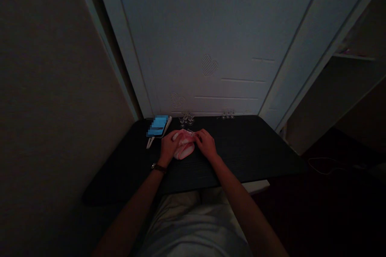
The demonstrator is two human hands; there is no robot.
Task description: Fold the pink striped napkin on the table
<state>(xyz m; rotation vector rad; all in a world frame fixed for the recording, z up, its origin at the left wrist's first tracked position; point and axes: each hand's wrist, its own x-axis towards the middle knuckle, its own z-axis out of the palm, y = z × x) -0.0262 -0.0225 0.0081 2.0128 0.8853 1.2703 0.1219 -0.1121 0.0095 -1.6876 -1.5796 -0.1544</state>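
A soft, crumpled pink and white piece of cloth (184, 151) is between my hands, just above or on the dark table. My left hand (169, 144), with a dark-strapped watch (158, 167) at the wrist, pinches its left side. The fingers of my right hand (205, 143) are closed on its upper right edge. By those fingertips shows a small clear object (190, 131), too dim to name. Several small clear knob-like pieces (187, 118) stand in a cluster just beyond the cloth.
To the left a phone (158, 125) with a lit blue screen rests on a pale stand (150, 142). More clear pieces (228, 114) line the back of the dark table (250, 144). Behind rises a white panel (196, 28) with embossed hearts; a wall stands at left.
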